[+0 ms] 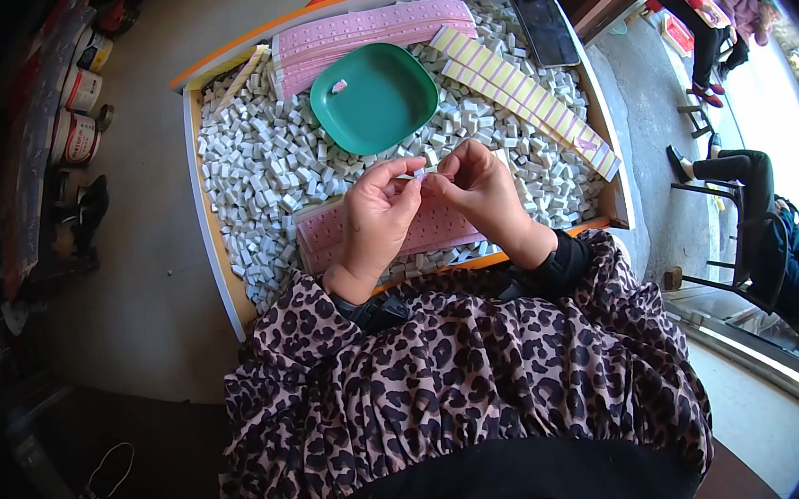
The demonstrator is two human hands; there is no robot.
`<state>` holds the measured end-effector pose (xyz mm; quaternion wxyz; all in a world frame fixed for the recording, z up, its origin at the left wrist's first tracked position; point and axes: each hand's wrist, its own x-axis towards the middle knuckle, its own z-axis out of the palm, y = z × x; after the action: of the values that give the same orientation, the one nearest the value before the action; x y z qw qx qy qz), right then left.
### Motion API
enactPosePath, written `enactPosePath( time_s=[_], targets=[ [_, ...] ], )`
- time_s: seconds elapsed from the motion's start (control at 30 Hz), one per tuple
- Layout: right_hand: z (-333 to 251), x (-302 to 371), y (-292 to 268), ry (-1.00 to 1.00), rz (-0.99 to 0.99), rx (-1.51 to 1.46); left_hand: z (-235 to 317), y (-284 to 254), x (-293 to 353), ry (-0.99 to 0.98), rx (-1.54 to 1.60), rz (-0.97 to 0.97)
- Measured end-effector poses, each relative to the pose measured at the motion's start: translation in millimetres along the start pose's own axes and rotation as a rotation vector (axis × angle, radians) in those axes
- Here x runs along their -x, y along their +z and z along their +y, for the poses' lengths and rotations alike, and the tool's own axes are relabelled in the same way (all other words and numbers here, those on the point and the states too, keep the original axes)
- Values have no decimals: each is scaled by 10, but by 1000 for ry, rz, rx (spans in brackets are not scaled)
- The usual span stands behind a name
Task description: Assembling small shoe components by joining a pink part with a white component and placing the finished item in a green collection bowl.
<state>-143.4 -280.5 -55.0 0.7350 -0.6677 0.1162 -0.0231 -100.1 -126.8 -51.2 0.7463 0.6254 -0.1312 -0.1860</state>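
Observation:
Over the front part of a shallow box [209, 209], my left hand [373, 221] and my right hand [492, 201] meet fingertip to fingertip. Both are closed in a pinch around a tiny whitish piece [420, 173], partly covered by the fingers; its exact kind is too small to tell. Beneath the hands lies a pink dotted sheet [440, 229], half hidden by them. Just beyond the fingers, a green square dish [377, 104] rests on many small white blocks [269, 171]. One small pinkish-white piece [340, 86] sits inside the dish.
A stack of pink dotted sheets [380, 28] lies at the box's far side. Yellow-and-white striped strips [524, 96] slant across the right. A dark phone [541, 23] rests on the far right corner. Cans [79, 90] stand at left; seated people [768, 250] are at right.

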Motion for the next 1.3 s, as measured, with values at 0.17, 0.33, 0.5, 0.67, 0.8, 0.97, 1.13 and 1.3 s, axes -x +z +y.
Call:
enactPosePath(
  time_s=[0.17, 0.33, 0.5, 0.67, 0.8, 0.97, 1.13, 1.3],
  targets=[
    [49, 0, -8, -10, -14, -50, -24, 2, 0, 39, 11, 14],
    [-34, 2, -11, -21, -41, -60, 23, -16, 16, 11, 95, -18],
    [-123, -18, 56, -357, -21, 344, 76, 41, 22, 34, 178, -35],
    [-149, -20, 44, -546, 30, 480, 178, 65, 7, -5, 278, -103],
    [-165, -12, 45, -565, 20, 526, 2, -34, -30, 60, 140, -32],
    [-160, 6, 45, -514, 20, 519, -80, -78, -49, 109, -108, 60],
    [-218, 20, 84, -659, 88, 654, -55, -20, -54, 187, -143, 152],
    [-191, 19, 46, -530, 37, 477, -52, -34, -53, 165, -93, 89]
  ],
)
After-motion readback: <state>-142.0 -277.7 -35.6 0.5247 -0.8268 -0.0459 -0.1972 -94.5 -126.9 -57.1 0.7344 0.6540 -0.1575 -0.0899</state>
